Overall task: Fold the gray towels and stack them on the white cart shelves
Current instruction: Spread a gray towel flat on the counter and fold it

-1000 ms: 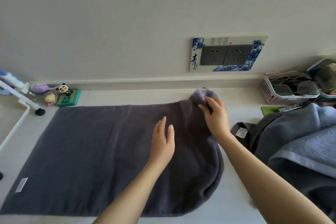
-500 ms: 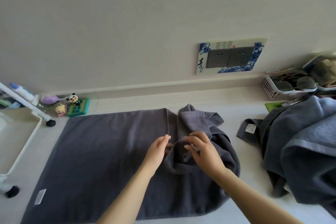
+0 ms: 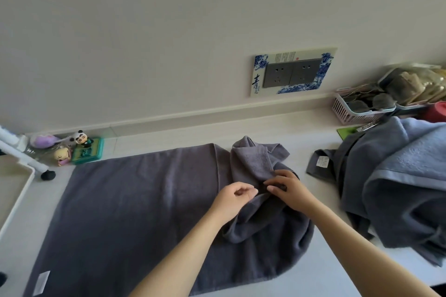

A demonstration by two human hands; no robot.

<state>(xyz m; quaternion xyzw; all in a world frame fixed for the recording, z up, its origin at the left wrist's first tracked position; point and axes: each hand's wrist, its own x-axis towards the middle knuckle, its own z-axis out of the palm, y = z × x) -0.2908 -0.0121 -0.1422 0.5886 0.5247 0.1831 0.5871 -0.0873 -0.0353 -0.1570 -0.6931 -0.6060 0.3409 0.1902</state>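
A dark gray towel (image 3: 125, 205) lies spread on the white counter, flat on its left part and bunched up at its right end. My right hand (image 3: 288, 188) pinches the bunched fabric near the towel's middle right. My left hand (image 3: 233, 196) is beside it, fingers curled against the same fold; whether it grips the cloth is unclear. A heap of more gray and blue-gray towels (image 3: 398, 176) sits at the right. The white cart (image 3: 17, 190) shows at the left edge.
Small toy figures and a green box (image 3: 82, 150) stand by the wall at the back left. A pink basket (image 3: 357, 108) with dark items sits at the back right. A wall socket plate (image 3: 293, 72) is above the counter.
My right hand pulled the towel's far right corner back toward me, bunching the right end. Both hands came together on the fold. The view shifted slightly left.
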